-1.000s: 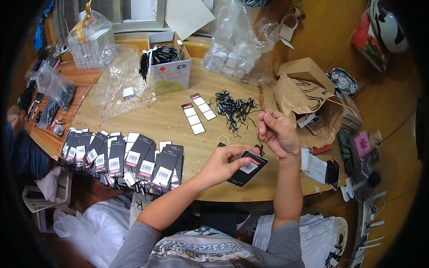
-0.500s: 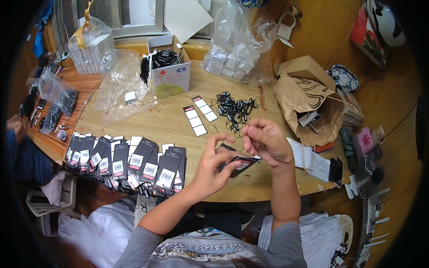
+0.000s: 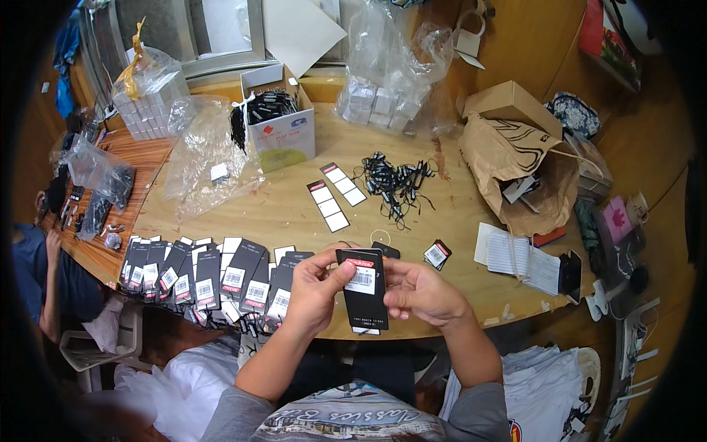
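Note:
Upright in front of me is a black hang tag (image 3: 364,302) with a white barcode sticker and a red label; the edge of another card shows behind it. My left hand (image 3: 313,291) grips its left side, thumb on the sticker. At the right edge, my right hand (image 3: 427,295) pinches the tag between thumb and fingers. Just beyond, a dark piece (image 3: 386,250) with a pale loop of string lies partly hidden. A small barcode card (image 3: 437,254) rests right of it. Farther off are two white-panelled tags (image 3: 328,207) and a tangle of black tag strings (image 3: 394,184).
Rows of black barcode tags (image 3: 206,283) overlap along the front left edge. A carton (image 3: 283,144) full of black strings, bagged white boxes (image 3: 379,103) and a brown paper bag (image 3: 508,162) stand farther back. White cards (image 3: 530,265) lie right. Another person's arm (image 3: 51,283) is at far left.
The tag has turned upright, its barcode side now facing me. My right hand has come down from above onto its edge. The small card on the right is now uncovered.

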`<state>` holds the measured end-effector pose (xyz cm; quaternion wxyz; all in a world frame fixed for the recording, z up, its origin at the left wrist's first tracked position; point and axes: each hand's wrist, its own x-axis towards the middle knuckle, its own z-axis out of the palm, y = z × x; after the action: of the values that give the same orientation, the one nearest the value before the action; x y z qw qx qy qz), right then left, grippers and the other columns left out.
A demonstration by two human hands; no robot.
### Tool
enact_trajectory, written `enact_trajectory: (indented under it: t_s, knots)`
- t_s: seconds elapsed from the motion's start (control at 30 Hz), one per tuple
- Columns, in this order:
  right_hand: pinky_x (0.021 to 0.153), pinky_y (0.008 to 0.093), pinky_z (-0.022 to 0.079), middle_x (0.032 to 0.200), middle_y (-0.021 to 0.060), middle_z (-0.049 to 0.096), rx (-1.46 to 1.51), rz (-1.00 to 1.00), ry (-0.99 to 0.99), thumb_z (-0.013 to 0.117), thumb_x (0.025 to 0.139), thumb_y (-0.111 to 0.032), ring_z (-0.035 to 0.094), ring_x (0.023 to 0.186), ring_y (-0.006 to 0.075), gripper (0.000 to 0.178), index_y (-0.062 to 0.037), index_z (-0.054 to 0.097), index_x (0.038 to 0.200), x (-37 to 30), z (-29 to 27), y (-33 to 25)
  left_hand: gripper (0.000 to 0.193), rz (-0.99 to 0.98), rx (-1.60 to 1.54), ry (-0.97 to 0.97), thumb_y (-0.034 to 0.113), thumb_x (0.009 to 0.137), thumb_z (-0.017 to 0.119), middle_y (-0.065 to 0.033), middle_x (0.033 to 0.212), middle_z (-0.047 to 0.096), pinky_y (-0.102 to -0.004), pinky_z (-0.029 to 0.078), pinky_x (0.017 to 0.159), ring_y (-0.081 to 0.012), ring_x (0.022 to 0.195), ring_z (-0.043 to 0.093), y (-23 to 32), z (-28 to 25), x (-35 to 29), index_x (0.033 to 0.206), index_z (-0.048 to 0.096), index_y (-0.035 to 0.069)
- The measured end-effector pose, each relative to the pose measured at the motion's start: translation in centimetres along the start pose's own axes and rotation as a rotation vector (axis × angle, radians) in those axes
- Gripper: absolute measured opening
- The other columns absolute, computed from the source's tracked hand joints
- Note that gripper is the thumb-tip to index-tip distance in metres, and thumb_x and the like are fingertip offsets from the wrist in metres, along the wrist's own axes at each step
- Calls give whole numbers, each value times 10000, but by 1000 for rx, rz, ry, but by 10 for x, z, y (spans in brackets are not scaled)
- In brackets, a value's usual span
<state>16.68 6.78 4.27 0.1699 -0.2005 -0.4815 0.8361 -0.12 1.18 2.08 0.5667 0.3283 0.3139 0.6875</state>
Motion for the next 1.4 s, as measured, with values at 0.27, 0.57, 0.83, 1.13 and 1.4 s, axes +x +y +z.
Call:
enact_trajectory:
  t_s: [0.27, 0.57, 0.83, 1.13, 1.4]
  knots:
    - [529, 174, 398, 728, 43, 596, -450, -192, 334, 601, 722, -37, 514, 611, 60, 122, 32, 591, 822, -17, -10, 16, 225, -28, -138, 76, 93, 758, 581, -87, 849, 588, -258, 461, 687, -142, 747, 569, 4, -6, -9, 934, 539, -41]
    - [627, 257, 443, 725, 103, 584, -284, -540, 681, 609, 697, 14, 549, 674, 142, 79, 29, 580, 769, -50, -28, 5, 191, -23, -107, 136, 79, 770, 558, -99, 819, 599, -261, 464, 684, -150, 729, 579, 1, -14, -13, 915, 542, -45]
    - [724, 303, 391, 792, 38, 535, 471, -865, 172, 654, 700, -117, 494, 801, 173, 156, -105, 504, 738, -18, -7, -2, 172, -116, -62, 92, 74, 774, 558, -57, 828, 580, -228, 444, 678, -106, 735, 551, -10, 3, -14, 912, 558, -30]
    - [470, 230, 405, 717, 77, 495, 497, -1064, 153, 587, 745, -71, 445, 501, 122, 168, -59, 423, 776, -29, 21, -10, 185, -72, 74, 118, 65, 775, 547, -56, 860, 546, -227, 428, 717, -108, 779, 535, -8, 11, -19, 934, 538, -29]
    - [569, 232, 477, 730, 148, 561, -551, -891, 723, 547, 681, 122, 574, 613, 172, 93, 71, 574, 754, -23, 51, 11, 125, -64, -159, 152, 138, 847, 450, -115, 843, 557, -291, 490, 676, -165, 719, 583, -9, 21, -16, 848, 439, 14]
